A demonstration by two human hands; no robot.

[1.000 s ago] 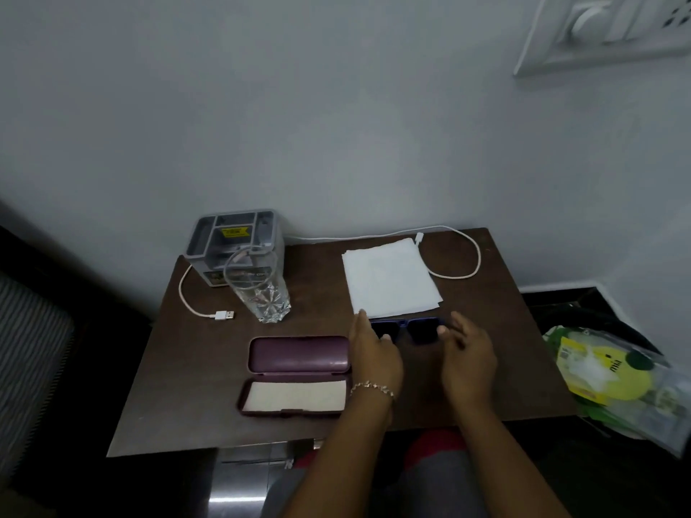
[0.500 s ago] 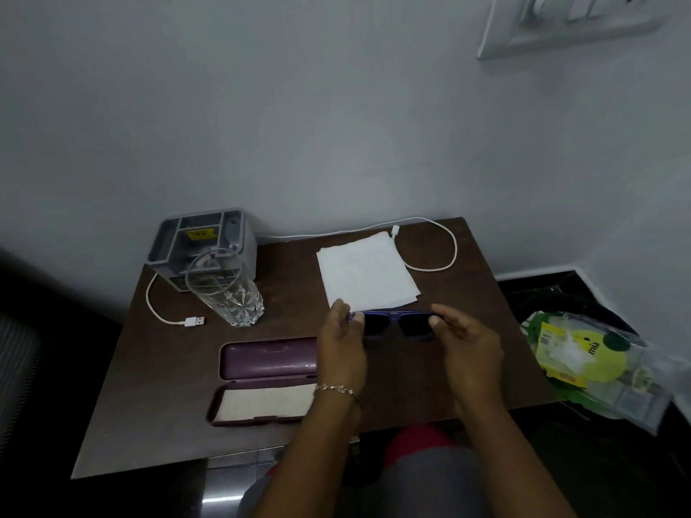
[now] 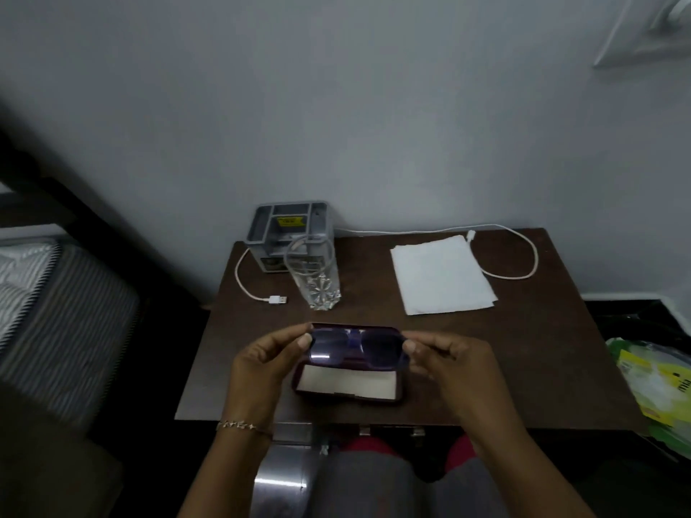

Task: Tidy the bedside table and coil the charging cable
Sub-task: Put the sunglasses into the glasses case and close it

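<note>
Both hands pinch dark blue sunglasses by the ends, left hand and right hand, held over the open maroon case near the table front edge. White cable lies uncoiled along the back, USB end beside the glass.

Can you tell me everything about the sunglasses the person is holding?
The dark sunglasses with a blue-purple plastic frame have two wide tinted lenses joined by a bridge; one lens catches a bright glint. They are held level in the air, lenses facing the camera, above the open maroon glasses case. The left hand pinches one end and the right hand the other. Whether the arms are folded cannot be seen.
</note>
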